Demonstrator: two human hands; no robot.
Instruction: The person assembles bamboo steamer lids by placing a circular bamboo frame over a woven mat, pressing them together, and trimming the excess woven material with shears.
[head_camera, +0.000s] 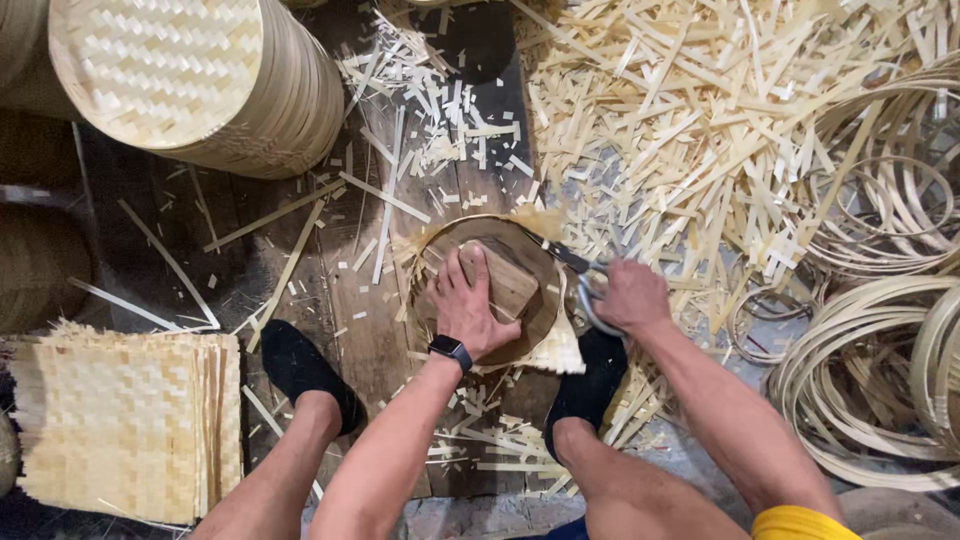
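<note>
At 8 o'clock I've got a stack of square woven mats (125, 420) on the floor; at 10 o'clock a stack of finished round woven trays (200, 80) lying on its side. A plank floor (370, 330) strewn with bamboo offcuts (700, 110) runs up to 1 o'clock. Black shoes (305, 370) sit either side of the work.

Dead centre: round bamboo hoop (490, 290) with a woven mat under it, its corner sticking out at 5 o'clock. My left hand (465, 305), watch on the wrist, lies flat, fingers spread, pressing a wooden block (510, 285) down inside the hoop, not gripping. My right hand (630, 295) is closed round the handles of scissors (565, 258), blades at the hoop's 2 o'clock rim.

Step, as I judge it: trimming surplus mat along the hoop's edge. Next move calls for steady downward pressure, then rotating the work to feed fresh edge to the blades.

At 3 o'clock, loose coiled bamboo rings (870, 370).
</note>
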